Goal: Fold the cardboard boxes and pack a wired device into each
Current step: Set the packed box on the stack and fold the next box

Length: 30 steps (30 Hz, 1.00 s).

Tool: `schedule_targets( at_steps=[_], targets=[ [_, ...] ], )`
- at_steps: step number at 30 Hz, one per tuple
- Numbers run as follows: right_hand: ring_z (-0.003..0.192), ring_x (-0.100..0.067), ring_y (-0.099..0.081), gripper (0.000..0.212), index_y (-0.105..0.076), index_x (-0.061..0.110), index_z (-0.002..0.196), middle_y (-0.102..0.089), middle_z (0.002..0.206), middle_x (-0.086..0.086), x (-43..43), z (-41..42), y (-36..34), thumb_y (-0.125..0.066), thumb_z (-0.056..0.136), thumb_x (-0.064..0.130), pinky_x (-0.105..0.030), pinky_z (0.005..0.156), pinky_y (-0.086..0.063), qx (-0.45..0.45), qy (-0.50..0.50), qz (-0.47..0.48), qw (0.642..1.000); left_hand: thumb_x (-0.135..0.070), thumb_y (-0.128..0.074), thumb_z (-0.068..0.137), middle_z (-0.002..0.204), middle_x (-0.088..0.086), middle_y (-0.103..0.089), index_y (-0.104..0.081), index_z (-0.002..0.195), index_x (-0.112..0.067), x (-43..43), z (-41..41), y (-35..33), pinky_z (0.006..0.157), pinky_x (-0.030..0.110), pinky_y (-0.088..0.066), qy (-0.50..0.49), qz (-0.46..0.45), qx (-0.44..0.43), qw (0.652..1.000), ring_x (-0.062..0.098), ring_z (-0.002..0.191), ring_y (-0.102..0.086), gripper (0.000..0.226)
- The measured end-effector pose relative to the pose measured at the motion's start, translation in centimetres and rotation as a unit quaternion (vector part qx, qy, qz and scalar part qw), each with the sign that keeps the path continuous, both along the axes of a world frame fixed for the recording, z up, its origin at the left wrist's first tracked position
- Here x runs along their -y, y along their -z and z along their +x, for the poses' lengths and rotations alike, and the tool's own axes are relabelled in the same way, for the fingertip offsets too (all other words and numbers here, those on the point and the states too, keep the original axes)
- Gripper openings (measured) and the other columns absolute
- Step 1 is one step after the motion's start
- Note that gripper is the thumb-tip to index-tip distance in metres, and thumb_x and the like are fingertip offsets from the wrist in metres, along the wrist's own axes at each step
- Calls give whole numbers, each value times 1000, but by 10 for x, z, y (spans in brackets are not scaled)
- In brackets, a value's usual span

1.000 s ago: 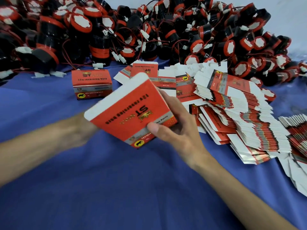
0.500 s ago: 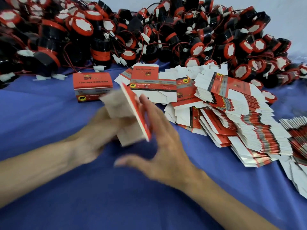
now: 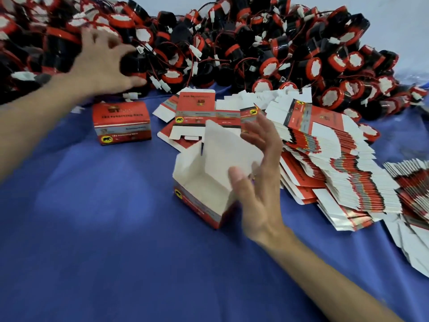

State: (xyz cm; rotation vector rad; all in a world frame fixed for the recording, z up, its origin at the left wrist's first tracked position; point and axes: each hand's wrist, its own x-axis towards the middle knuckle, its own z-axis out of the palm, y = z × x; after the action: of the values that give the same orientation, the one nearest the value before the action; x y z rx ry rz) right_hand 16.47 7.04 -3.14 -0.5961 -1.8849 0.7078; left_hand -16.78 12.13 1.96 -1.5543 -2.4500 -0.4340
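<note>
An erected red cardboard box stands on the blue cloth, top open, white inside showing, with its lid flap raised. My right hand is beside the box's right end with fingers straight, the thumb touching the box's edge below the flap. My left hand is up in the heap of black-and-red wired devices at the back left. Its index finger and thumb curl round one black device. The picture is blurred there.
A closed red box stands at the back left of the open box. Flat unfolded boxes lie in fanned stacks to the right, with more near the right edge. The device heap fills the whole back of the table.
The box that both hands were folding now stands open on the cloth. My left hand left it and reached back left into the device heap. My right hand stays by the box.
</note>
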Motion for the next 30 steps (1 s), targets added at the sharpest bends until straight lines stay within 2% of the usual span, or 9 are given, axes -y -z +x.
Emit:
schedule_targets(
  at_steps=[3, 6, 9, 14, 20, 23, 25, 28, 30],
  targets=[
    [131, -11, -36, 80, -26, 8, 144, -33, 142, -8, 3, -2, 2, -59, 78, 42, -22, 108, -30, 60, 1, 88, 994, -53, -67, 81, 146, 17, -28, -33, 145, -16, -23, 9, 7, 95, 64, -41, 9, -51, -87, 995, 41, 139, -11, 82],
    [102, 4, -46, 72, -27, 8, 145, -36, 133, 5, -1, -5, 5, -51, 80, 27, -2, 91, -31, 72, -28, 49, 996, -29, -71, 82, 132, 26, -39, -42, 128, 2, -34, 21, 15, 84, 61, -43, 38, 31, -90, 995, 42, 129, -29, 62],
    [102, -7, -48, 64, -21, 8, 150, -42, 126, 11, -7, 1, 8, -38, 90, 23, -7, 91, -35, 94, -45, 12, 994, -13, -67, 81, 123, 29, -43, -46, 117, 4, -32, 24, 16, 86, 60, -41, 51, 75, -104, 990, 48, 118, -36, 45],
    [104, 12, -41, 56, -22, 8, 150, -44, 123, 1, -15, -3, 14, -40, 98, 11, -1, 88, -33, 111, 8, 22, 994, -10, -65, 84, 121, 29, -43, -51, 123, 8, -19, 24, 21, 84, 60, -43, 87, 97, -135, 982, 52, 112, -36, 46],
    [111, 15, -34, 65, -18, 2, 149, -37, 129, -6, -19, -5, 12, -48, 93, 11, 1, 88, -33, 58, 109, 40, 991, -15, -70, 85, 101, 28, -55, -65, 116, 4, 6, 51, 14, 81, 50, -43, 195, 172, -137, 956, 47, 94, -49, 37],
    [127, -23, -34, 70, -17, 9, 148, -27, 139, -16, -14, -6, 6, -57, 90, 13, -35, 104, -38, 71, 154, 129, 977, -36, -68, 86, 100, 22, -57, -66, 118, -3, 19, 84, 3, 79, 31, -37, 201, 241, -42, 949, 32, 92, -51, 46],
    [121, -28, -39, 61, -32, 11, 138, -30, 133, -10, -13, -6, 4, -62, 86, 8, -37, 102, -36, 69, 176, 286, 939, -43, -65, 86, 101, 9, -60, -69, 114, -12, 26, 106, -5, 79, 25, -40, 172, 332, 90, 923, 14, 93, -52, 42],
    [101, -28, -56, 45, -58, 5, 125, -53, 122, -14, -7, -8, 2, -62, 81, 2, -37, 85, -47, 105, 86, 340, 931, -32, -63, 92, 116, 6, -62, -64, 116, -13, 45, 137, -19, 79, 34, -58, 192, 420, 387, 798, 13, 104, -64, 31],
    [101, -29, -60, 46, -57, -1, 126, -57, 124, -19, -4, -7, 1, -63, 82, 9, -39, 83, -50, 155, 37, 277, 947, -25, -57, 96, 119, 13, -59, -54, 126, -9, 63, 153, -23, 79, 28, -58, 227, 459, 390, 765, 12, 108, -64, 35]
  ],
)
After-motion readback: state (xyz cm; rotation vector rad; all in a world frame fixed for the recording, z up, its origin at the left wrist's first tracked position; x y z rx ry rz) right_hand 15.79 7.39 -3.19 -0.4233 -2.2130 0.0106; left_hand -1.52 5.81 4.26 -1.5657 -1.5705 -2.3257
